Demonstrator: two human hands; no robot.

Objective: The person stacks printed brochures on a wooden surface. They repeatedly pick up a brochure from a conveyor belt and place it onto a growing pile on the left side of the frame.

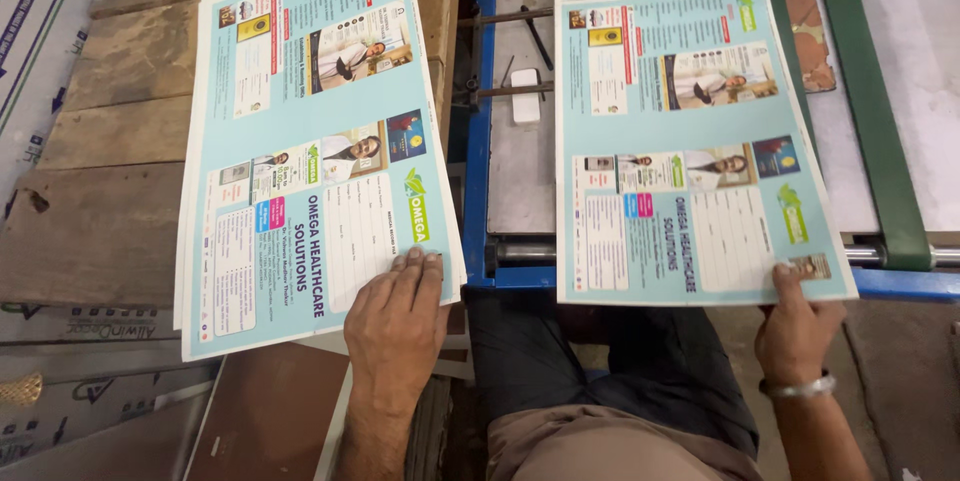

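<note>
Head view: hands (397, 316) on printed sheets (700, 141).

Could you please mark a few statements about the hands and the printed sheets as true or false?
1. The left hand lies flat on the stack of sheets. True.
2. The right hand holds a pair of scissors. False: it pinches the corner of a printed sheet.
3. The stack rests on a wooden table. True.
4. The right wrist is bare. False: it wears a metal bracelet.
</note>
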